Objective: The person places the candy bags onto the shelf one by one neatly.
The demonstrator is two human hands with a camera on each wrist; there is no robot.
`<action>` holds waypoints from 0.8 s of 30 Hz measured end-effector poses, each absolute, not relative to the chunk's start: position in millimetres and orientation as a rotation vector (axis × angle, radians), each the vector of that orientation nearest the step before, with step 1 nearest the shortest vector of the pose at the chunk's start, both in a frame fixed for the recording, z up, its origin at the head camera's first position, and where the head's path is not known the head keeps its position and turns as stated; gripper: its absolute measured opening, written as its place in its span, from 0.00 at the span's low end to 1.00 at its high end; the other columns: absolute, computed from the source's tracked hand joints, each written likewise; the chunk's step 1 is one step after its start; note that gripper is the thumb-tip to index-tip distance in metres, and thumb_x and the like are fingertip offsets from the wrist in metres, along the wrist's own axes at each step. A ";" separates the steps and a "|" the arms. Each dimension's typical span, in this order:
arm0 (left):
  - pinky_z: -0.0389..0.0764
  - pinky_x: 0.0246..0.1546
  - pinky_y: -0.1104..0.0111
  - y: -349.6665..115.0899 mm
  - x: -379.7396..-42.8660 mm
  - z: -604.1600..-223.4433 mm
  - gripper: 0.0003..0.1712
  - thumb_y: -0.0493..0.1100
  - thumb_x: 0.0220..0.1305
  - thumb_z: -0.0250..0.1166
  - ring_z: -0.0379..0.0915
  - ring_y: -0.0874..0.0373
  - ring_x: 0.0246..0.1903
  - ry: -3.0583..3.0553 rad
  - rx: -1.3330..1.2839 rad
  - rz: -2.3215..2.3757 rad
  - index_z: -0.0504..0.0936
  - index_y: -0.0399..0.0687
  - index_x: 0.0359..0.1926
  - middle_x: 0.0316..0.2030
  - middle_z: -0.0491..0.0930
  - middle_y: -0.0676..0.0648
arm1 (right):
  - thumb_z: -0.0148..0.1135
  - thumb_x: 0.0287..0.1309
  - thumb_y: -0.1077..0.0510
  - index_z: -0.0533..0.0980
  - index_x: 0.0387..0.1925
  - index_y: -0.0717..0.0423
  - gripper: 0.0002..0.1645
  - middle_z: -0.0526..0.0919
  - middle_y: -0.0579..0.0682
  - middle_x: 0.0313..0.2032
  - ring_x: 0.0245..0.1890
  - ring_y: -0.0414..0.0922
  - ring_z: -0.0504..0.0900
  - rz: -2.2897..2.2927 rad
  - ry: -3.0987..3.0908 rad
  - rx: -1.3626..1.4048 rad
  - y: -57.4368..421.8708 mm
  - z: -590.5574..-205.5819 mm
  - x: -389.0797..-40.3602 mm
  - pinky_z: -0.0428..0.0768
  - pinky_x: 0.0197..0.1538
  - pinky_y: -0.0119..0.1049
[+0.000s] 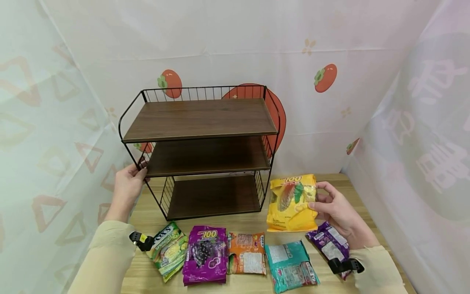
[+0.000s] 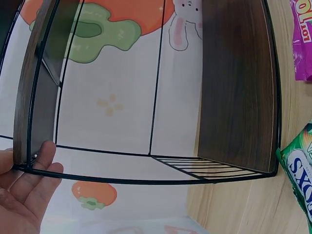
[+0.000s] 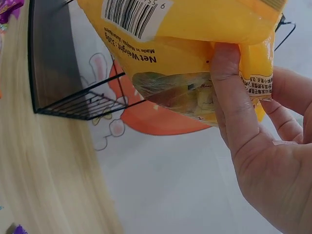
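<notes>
A yellow candy bag (image 1: 291,204) with a mango picture is held up by my right hand (image 1: 332,206), thumb on its front and fingers behind. The right wrist view shows the bag's (image 3: 185,58) barcode and a clear window with wrapped pieces inside. My left hand (image 1: 128,183) grips the left front post of a three-tier rack (image 1: 205,157) at the middle shelf. In the left wrist view, fingers of the left hand (image 2: 29,195) curl around the black wire frame at the shelf's corner. The rack has dark wood boards, all bare.
Along the table's front lie a green candy bag (image 1: 169,251), a purple grape bag (image 1: 205,255), an orange bag (image 1: 247,253), a teal bag (image 1: 291,265) and a dark purple bag (image 1: 332,245). Printed cloth (image 1: 227,41) hangs behind and on both sides.
</notes>
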State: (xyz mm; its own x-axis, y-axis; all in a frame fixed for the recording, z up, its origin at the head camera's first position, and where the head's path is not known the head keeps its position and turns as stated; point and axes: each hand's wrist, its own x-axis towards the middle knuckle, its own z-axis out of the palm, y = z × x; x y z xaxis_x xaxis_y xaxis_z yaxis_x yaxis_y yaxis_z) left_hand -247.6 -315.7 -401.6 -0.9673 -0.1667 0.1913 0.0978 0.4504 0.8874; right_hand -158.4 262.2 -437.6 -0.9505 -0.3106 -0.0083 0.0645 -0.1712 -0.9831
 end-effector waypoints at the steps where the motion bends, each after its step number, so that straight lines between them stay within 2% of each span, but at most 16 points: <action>1: 0.81 0.42 0.78 -315.0 -247.7 -401.5 0.25 0.39 0.79 0.50 0.80 0.70 0.41 -2.454 0.062 -1.525 0.70 0.34 0.72 0.64 0.74 0.30 | 0.55 0.68 0.74 0.63 0.57 0.50 0.24 0.85 0.52 0.46 0.43 0.51 0.90 -2.218 1.837 -0.290 261.3 -435.5 -158.2 0.86 0.44 0.50; 9: 0.79 0.39 0.81 -308.4 -247.9 -401.9 0.25 0.40 0.79 0.51 0.77 0.76 0.31 -2.451 0.103 -1.526 0.71 0.35 0.71 0.63 0.76 0.31 | 0.53 0.68 0.76 0.64 0.57 0.50 0.24 0.85 0.53 0.47 0.44 0.50 0.89 -2.237 1.799 -0.370 256.8 -422.1 -156.1 0.86 0.44 0.48; 16: 0.79 0.37 0.80 -304.0 -249.8 -403.8 0.24 0.40 0.79 0.52 0.77 0.76 0.30 -2.442 0.068 -1.512 0.72 0.34 0.70 0.61 0.77 0.30 | 0.50 0.68 0.78 0.66 0.58 0.49 0.26 0.85 0.54 0.48 0.45 0.50 0.89 -2.261 1.722 -0.463 253.8 -414.0 -154.2 0.86 0.45 0.48; 24: 0.80 0.38 0.80 -299.2 -249.7 -403.6 0.24 0.39 0.79 0.51 0.77 0.77 0.31 -2.443 0.061 -1.528 0.72 0.34 0.70 0.62 0.76 0.29 | 0.51 0.68 0.76 0.66 0.60 0.48 0.27 0.84 0.54 0.48 0.46 0.50 0.88 -2.231 1.746 -0.496 248.1 -404.2 -152.6 0.86 0.46 0.50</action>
